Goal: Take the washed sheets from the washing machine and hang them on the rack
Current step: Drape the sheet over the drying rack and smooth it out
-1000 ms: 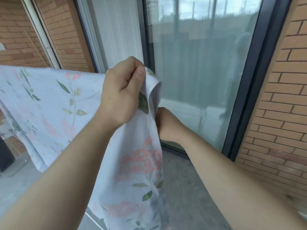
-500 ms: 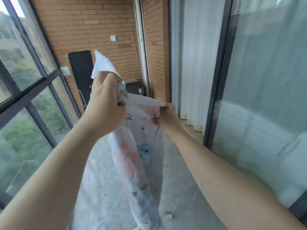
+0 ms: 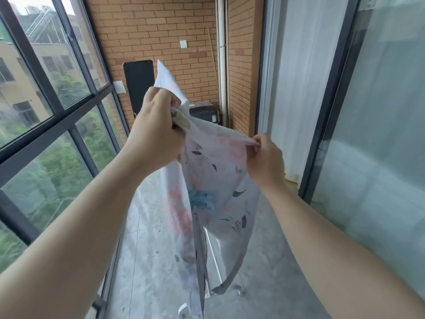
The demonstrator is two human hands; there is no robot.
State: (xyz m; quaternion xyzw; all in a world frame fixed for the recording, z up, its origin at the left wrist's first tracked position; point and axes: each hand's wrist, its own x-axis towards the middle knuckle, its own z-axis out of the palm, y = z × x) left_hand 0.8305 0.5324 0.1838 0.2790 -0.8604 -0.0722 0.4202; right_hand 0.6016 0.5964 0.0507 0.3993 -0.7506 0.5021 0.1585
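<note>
Gripping a gathered bunch of the top hem, the person's left hand (image 3: 158, 132) at 10 o'clock is a closed fist, with a spare corner of cloth poking up above the knuckles. The right hand (image 3: 264, 162), at 3 o'clock, pinches the same edge between thumb and fingertips, so a short stretch of hem runs taut between the two.

From there the floral sheet (image 3: 213, 180) drops in loose folds toward 6 o'clock, nearly to the floor. It looks thin and limp, sheer enough to show a metal frame (image 3: 238, 291) behind its lower part, which I take for the rack. It is likely damp and a little clingy. It won't break, but it will sag and twist wherever it isn't held. I'd keep hold of the hem and move the hands well apart along it, spreading the cloth before it goes over a bar.

Further off at 12 o'clock, a black panel (image 3: 138, 84) leans on the brick wall (image 3: 161, 31). The window (image 3: 46, 88) is at 9 o'clock and the glass door (image 3: 379, 134) at 3.
</note>
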